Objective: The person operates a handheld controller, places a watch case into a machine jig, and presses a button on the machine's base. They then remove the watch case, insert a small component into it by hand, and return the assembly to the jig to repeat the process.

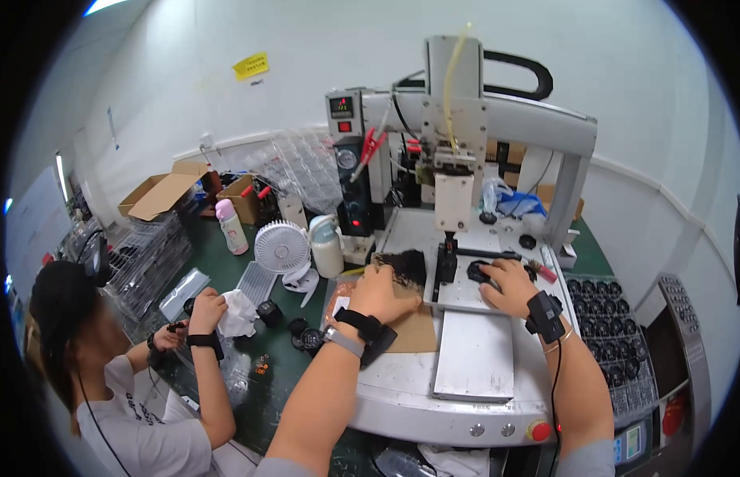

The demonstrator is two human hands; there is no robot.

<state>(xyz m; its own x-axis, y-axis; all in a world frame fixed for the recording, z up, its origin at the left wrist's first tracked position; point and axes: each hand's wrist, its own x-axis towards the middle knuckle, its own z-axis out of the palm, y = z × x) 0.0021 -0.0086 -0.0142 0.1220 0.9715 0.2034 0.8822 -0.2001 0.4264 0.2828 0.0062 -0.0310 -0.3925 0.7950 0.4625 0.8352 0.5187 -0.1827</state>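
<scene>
My right hand [509, 288] is on the bed of a benchtop machine, its thumb and fingers around a black round plastic part [476, 271]. Just left of that part, the machine's head [453, 203] comes down to a dark tip [447, 256]. My left hand [379, 296] lies on a brown cardboard sheet [414, 338], thumb stretched out to the right and fingers bent forward, partly hidden. Beyond those fingers is a black-smeared patch [410, 266] at the sheet's far end. I see nothing held in the left hand.
A white metal slide plate [475, 358] and a red stop button [538, 430] are at the machine's front. Trays of black round parts [607, 334] stand right. Left are a small fan [282, 248], a jug [326, 246] and a seated co-worker [131, 381] holding white cloth [238, 313].
</scene>
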